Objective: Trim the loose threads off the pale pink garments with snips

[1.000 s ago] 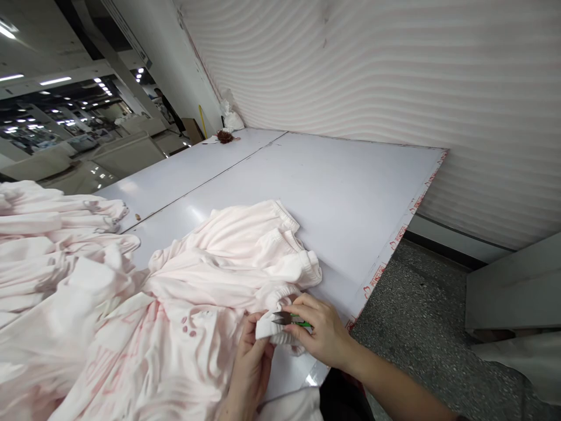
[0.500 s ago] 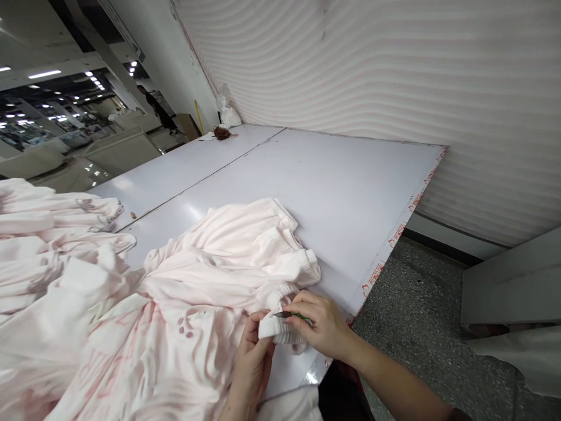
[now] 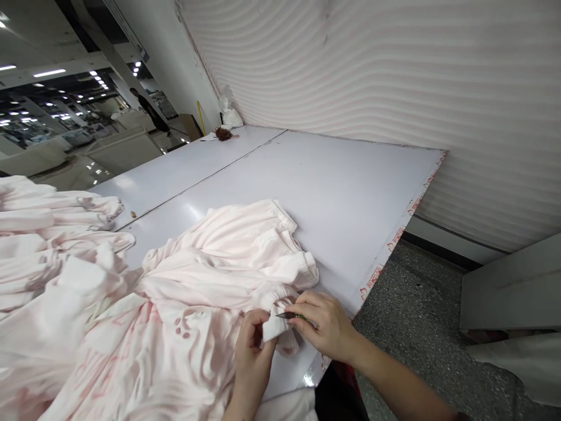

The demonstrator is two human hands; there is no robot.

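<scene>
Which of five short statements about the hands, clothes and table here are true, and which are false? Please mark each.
1. The right hand holds a small dark-tipped tool with green on it. True.
2. The left hand touches nothing. False: it grips a white fabric cuff.
3. Dusky-pink round spots mark a pale pink soft-fabric garment. True.
4. A fuzzy reddish-brown bundle lies beside the right hand. False: it lies at the far end of the smooth pale table.
5. Red print runs along the table's right edge. True.
</scene>
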